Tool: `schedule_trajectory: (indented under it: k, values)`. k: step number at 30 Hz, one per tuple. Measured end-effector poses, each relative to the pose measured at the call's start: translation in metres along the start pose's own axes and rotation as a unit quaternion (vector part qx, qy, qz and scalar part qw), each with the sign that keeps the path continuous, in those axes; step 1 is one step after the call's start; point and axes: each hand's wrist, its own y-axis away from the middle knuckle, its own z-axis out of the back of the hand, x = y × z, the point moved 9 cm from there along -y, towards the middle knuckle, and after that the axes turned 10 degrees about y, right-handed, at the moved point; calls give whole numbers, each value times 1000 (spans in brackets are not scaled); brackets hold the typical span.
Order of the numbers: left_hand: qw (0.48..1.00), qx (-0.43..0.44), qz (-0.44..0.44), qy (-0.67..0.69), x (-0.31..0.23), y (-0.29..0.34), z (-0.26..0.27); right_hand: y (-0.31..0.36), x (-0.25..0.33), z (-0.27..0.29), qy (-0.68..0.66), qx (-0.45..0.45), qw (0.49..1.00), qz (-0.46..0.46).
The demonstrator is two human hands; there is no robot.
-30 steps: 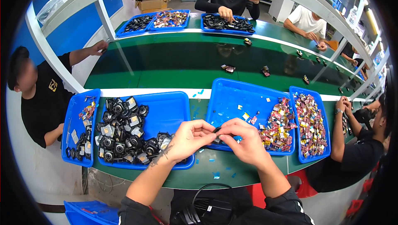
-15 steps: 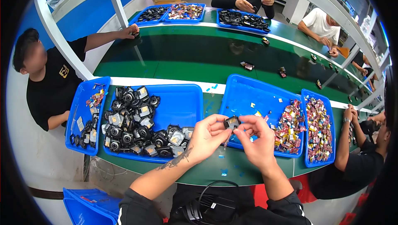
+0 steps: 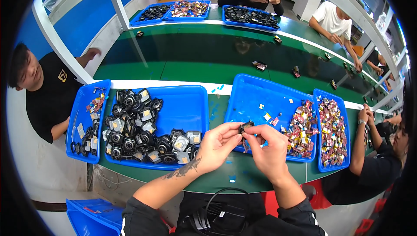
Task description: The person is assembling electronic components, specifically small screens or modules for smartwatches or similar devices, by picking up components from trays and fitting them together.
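Head view: the small black part (image 3: 246,126) sits right of the frame's centre, pinched between both hands, so neither is nearer; it lies at the tips of the left hand (image 3: 219,144) on its left and the right hand (image 3: 268,147) on its right; its long axis seems to run sideways, rising slightly to the right, though fingers hide its underside; thumbs and forefingers are nearly closed on it, other fingers curled.

Behind the right hand, a wide blue tray (image 3: 256,92) holds red-and-yellow pieces (image 3: 300,127) heaped at its right end; just beside it, a narrow blue tray (image 3: 336,167) is full of similar pieces; left of centre, a large blue tray (image 3: 186,101) holds black housings (image 3: 130,127); at far left, another slim tray (image 3: 80,114) carries mixed parts (image 3: 89,138).
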Motion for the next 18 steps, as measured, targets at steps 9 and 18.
schedule_trajectory:
  k: [9, 18]
  values:
    - [1000, 26, -8, -7, 4, 1, -3, 1, 1, 1, 4, 8, 1000, -1]
    - [999, 28, -21, -14, 2, 5, -10, -1, 6, 7, 61, -4, 998, 34]
